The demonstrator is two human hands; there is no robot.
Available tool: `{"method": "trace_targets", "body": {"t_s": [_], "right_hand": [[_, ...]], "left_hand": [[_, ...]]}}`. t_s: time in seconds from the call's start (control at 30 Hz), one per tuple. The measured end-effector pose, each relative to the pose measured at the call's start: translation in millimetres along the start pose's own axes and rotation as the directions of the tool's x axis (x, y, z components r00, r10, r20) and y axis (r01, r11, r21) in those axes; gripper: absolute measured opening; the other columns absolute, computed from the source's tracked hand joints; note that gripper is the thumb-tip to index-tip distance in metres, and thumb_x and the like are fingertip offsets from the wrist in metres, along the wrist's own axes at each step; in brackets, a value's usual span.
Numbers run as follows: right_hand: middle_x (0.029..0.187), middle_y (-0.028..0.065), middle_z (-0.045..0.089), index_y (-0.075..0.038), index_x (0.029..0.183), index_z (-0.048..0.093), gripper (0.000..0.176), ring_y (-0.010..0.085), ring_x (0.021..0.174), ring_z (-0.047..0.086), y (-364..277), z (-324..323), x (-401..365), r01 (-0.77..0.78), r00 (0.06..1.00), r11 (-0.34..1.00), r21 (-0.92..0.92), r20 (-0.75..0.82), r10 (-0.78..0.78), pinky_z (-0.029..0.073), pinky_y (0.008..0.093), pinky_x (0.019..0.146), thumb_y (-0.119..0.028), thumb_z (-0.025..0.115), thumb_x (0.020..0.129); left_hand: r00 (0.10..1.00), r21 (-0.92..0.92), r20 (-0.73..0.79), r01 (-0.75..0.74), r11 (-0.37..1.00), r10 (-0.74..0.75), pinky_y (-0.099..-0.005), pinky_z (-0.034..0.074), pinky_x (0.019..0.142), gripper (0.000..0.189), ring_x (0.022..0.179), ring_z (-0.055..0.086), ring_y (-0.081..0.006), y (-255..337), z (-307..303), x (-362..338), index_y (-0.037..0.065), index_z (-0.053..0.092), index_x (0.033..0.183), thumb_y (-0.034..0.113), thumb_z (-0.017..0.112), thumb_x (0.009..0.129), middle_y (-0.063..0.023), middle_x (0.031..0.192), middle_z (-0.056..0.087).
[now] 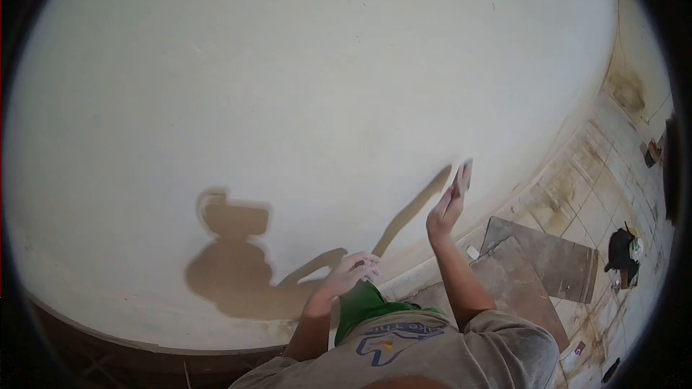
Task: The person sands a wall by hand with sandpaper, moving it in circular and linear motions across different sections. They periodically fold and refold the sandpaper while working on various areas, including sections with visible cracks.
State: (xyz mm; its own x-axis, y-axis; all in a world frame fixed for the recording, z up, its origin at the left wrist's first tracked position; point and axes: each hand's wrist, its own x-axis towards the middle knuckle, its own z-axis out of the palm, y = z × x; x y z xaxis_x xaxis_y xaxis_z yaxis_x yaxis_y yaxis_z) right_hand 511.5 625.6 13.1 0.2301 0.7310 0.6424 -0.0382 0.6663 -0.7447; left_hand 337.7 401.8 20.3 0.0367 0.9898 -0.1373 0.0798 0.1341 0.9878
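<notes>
A pale, smooth wall [346, 101] fills most of the view. My right hand [445, 212] is raised against its lower right part, fingers pointing up and closed around a small, dark, flat piece that looks like sandpaper [458, 181]. White dust coats those fingers. Lower down, in front of my waist, my left hand [352, 274] hangs close to the wall, its dusty fingers loosely bent and apart with nothing visible in them. Green shorts [367, 310] show just below it.
My shadow [231, 274] falls on the wall at the left. Flat brown boards [548, 259] lie on the stained tile floor [598, 194] at the right. Farther right sits a black object [621, 251], with small debris [651, 153] beyond. A dark strip [144, 367] runs below the wall's bottom left.
</notes>
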Motion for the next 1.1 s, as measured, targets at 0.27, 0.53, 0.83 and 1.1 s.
{"method": "trace_targets", "body": {"t_s": [0.27,0.53,0.83,1.1], "right_hand": [[0.163,0.0260,0.029,0.008,0.152,0.038,0.053,0.0377,0.155,0.023,-123,13,123,0.458,0.879,0.886,0.077,0.108,-0.464,0.019,0.0453,0.125,0.007,0.032,0.099],[0.156,0.0285,0.042,0.007,0.147,0.048,0.055,0.0456,0.148,0.034,-5,15,35,0.426,0.846,0.902,-0.064,0.381,-0.373,0.026,0.0512,0.122,0.005,0.043,0.092],[0.152,0.0264,0.047,0.006,0.146,0.049,0.045,0.0395,0.146,0.040,45,-37,-85,-0.230,0.892,0.967,-0.108,0.374,0.254,0.032,0.0439,0.120,0.000,0.038,0.102],[0.157,0.0278,0.040,0.011,0.147,0.044,0.047,0.0371,0.151,0.033,-133,-7,51,0.003,0.956,0.947,0.321,0.278,-0.097,0.027,0.0436,0.123,0.004,0.037,0.101]], "left_hand": [[0.999,0.050,0.017,-0.034,0.998,0.033,-0.0276,0.052,0.080,0.026,0.088,0.066,-0.0121,18,12,10,0.001,0.064,0.122,0.020,0.056,0.106,-0.0069,0.101,0.070],[0.980,0.218,-0.108,-0.140,0.966,0.166,-0.0275,0.052,0.083,0.032,0.092,0.065,-0.0134,47,23,-26,0.000,0.060,0.129,0.014,0.060,0.101,-0.0065,0.100,0.068],[0.937,0.093,-0.236,-0.241,0.966,0.257,-0.0303,0.053,0.083,0.031,0.091,0.066,-0.0153,49,16,-27,-0.001,0.060,0.128,0.011,0.063,0.100,-0.0084,0.099,0.068],[0.948,0.097,-0.156,-0.265,0.959,0.278,-0.0290,0.052,0.081,0.027,0.087,0.066,-0.0138,64,27,-20,0.000,0.063,0.124,0.012,0.063,0.100,-0.0089,0.098,0.070]]}}
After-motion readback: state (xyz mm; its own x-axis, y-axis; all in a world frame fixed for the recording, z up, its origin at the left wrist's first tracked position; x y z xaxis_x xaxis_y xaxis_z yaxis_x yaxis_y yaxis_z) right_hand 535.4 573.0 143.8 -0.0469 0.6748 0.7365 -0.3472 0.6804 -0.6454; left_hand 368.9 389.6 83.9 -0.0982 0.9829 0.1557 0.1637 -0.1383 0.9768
